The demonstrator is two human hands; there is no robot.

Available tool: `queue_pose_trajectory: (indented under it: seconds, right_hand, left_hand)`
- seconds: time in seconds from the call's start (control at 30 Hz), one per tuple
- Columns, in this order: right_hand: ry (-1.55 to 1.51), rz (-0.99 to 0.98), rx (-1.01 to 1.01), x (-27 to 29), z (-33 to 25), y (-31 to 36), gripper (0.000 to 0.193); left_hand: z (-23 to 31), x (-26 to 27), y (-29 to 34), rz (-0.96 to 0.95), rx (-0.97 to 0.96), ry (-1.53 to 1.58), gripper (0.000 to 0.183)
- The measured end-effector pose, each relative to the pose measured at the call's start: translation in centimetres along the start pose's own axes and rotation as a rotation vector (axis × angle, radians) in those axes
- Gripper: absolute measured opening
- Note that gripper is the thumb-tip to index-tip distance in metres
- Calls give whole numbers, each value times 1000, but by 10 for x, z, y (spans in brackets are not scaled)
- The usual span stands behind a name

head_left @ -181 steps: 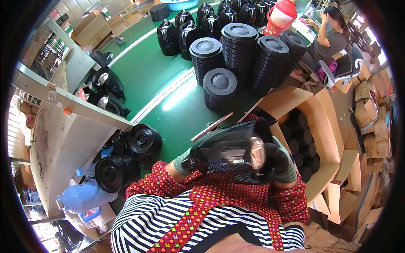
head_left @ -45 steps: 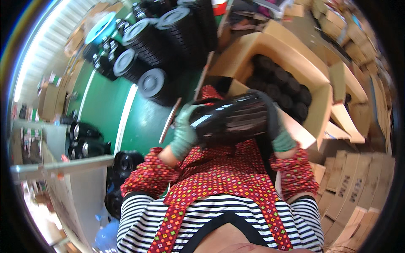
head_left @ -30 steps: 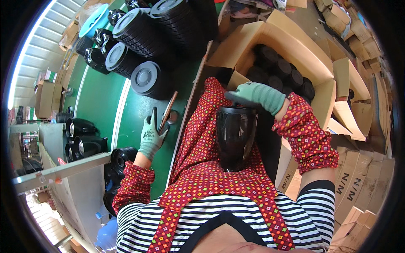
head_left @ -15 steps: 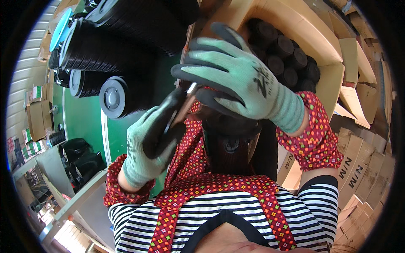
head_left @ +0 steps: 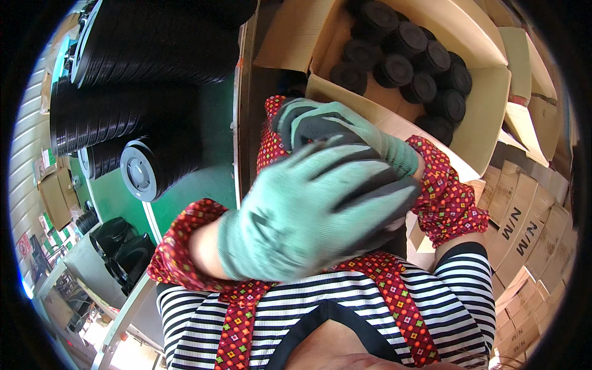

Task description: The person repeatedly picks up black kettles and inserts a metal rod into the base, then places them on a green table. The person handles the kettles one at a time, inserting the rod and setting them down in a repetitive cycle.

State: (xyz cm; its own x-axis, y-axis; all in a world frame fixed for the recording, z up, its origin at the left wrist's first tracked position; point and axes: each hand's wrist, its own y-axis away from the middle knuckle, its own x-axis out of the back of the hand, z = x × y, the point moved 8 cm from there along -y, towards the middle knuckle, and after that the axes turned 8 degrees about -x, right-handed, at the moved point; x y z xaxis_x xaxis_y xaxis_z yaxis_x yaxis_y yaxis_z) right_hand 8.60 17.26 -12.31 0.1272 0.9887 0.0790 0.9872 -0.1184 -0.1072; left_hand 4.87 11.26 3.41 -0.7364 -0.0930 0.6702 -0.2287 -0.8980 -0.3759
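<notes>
My left hand (head_left: 302, 209), in a green glove with black fingers, reaches across my lap, smeared by motion. Its fingers stretch to the right, slightly apart, with no held thing showing. Just beyond it, partly covered by it, my right hand (head_left: 327, 123) in a matching glove has its fingers curled in against the red patterned apron (head_left: 267, 148). What those fingers close on, if anything, is hidden. The slim object seen earlier in the left hand does not show now, nor does the dark piece over my lap.
An opened cardboard box (head_left: 394, 111) at the far right holds several black round pieces (head_left: 394, 69). On the left, stacked black ribbed cylinders (head_left: 139, 169) lie on a green table (head_left: 203, 191). Flat cartons (head_left: 518, 216) are stacked at right; black curved parts (head_left: 126, 253) rest on a grey surface.
My left hand has swung right across my lap, covering the dark piece there. My right hand has drawn back toward the apron, its outstretched fingers now curled. The slim object has gone from sight.
</notes>
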Motion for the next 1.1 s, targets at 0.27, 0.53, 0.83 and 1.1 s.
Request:
queue_pose_trajectory:
  seconds: [0.27,0.53,0.83,1.1]
  right_hand:
    - [49,-50,128,-15,-41,17,36]
    - [46,39,168,-10,-31,8,33]
    - [93,138,202,2,-14,11,31]
    - [636,72,-102,51,-69,33,64]
  left_hand:
    - [20,-11,5,-1,2,-117,46]
    - [22,-26,-15,-167,105,-174,54]
    - [26,-42,-29,-94,-184,286,39]
    - [-63,8,47,287,90,1326,56]
